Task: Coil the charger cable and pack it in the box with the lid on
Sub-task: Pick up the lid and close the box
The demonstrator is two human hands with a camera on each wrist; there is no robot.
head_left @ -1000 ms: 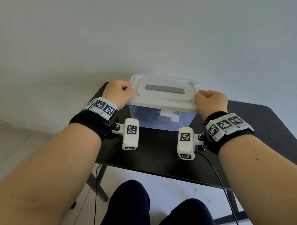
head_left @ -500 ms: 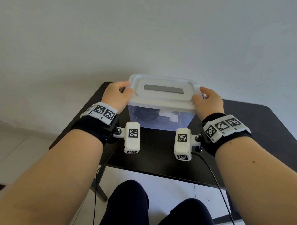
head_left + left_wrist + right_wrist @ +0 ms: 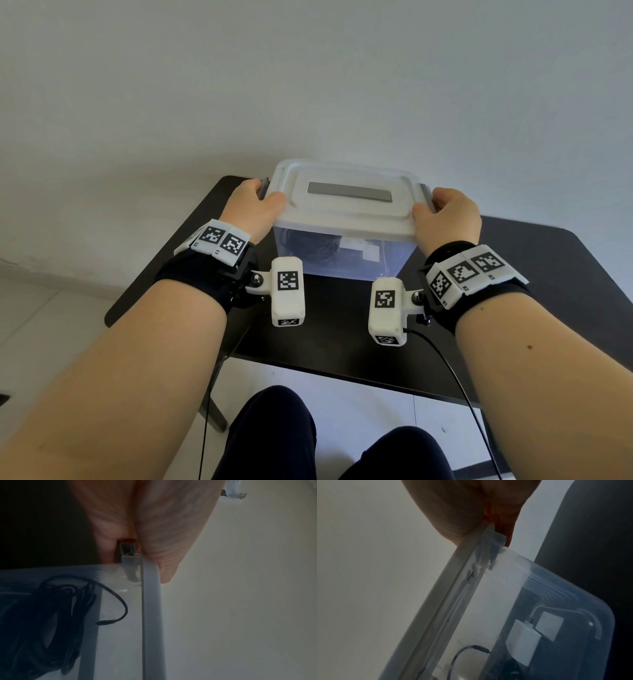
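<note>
On the far part of the black desk (image 3: 342, 329) the clear plastic box (image 3: 346, 255) is seen standing with its white lid (image 3: 346, 202) laid on top, and the task is judged close to done. Inside, the black charger cable (image 3: 42, 622) is seen bundled in a coil toward the left end, its plug tip lying free against the wall, while a white adapter (image 3: 523, 642) lies toward the right end. The left hand (image 3: 255, 210) is curled round the left end of the lid, with the thumb pressed on the rim and the fingers wrapped over the grey latch (image 3: 263, 188); the right hand (image 3: 445, 217) is clamped in the same way on the opposite end, where a second latch (image 3: 426, 195) is partly covered. Whether either latch has been clipped home cannot be told. The step in hand is judged to be the seating and locking of the lid. It would be done well if both ends were pressed down evenly, so that the rim is seated all round before the latches are swung down, and if the box were held flat against the desk. The loose cable end should be kept clear of the rim, where it could be pinched.
</note>
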